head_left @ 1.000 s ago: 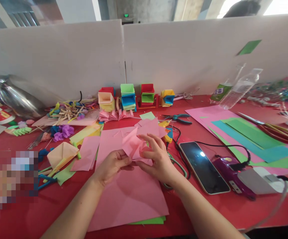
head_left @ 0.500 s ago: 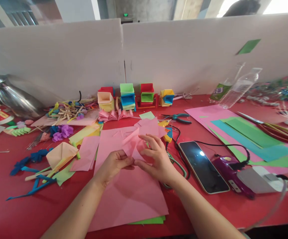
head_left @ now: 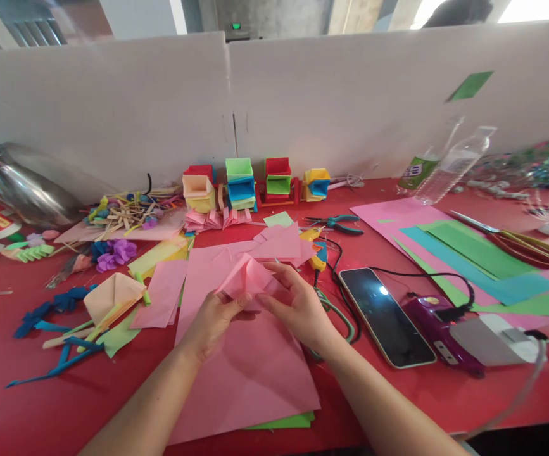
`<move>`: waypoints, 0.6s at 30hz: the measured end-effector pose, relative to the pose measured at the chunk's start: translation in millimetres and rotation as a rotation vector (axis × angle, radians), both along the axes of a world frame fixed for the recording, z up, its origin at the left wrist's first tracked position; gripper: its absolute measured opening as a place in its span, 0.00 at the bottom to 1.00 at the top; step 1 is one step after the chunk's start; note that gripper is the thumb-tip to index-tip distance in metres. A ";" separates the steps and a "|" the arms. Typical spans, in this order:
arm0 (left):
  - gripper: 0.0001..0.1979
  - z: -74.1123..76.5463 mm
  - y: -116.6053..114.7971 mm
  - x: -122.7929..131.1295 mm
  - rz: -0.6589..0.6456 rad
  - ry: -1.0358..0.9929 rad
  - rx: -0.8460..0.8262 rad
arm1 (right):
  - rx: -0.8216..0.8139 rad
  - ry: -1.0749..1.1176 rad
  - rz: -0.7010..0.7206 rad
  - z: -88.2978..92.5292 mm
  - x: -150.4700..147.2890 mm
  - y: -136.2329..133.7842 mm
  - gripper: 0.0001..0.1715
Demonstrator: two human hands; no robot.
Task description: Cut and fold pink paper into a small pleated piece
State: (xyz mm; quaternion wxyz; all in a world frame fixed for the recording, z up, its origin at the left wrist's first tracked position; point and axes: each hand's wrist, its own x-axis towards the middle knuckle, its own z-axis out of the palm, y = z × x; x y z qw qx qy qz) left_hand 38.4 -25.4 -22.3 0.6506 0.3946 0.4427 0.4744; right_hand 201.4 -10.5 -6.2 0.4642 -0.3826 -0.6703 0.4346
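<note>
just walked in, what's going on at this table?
A person is working a small, partly folded pink paper with both bare hands. The left hand pinches its lower left edge and the right hand grips its right side. The paper is held just above a large pink sheet lying on the red table. A phone lies to the right, and a row of coloured paper boxes stands at the back by the white divider.

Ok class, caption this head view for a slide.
Left hand and right hand pinch folded pink paper above a red table.
</note>
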 end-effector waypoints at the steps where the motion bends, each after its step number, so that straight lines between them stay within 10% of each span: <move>1: 0.13 -0.7 0.6 -0.6 0.012 -0.012 -0.012 | -0.029 0.029 0.007 1.6 0.5 -0.3 0.26; 8: 0.14 3.4 -1.1 -0.2 0.046 0.125 0.078 | -0.311 0.202 0.088 3.3 4.9 3.9 0.17; 18: 0.13 -1.2 3.5 -3.9 0.077 -0.036 -0.005 | -0.201 0.122 0.047 10.5 14.3 7.7 0.15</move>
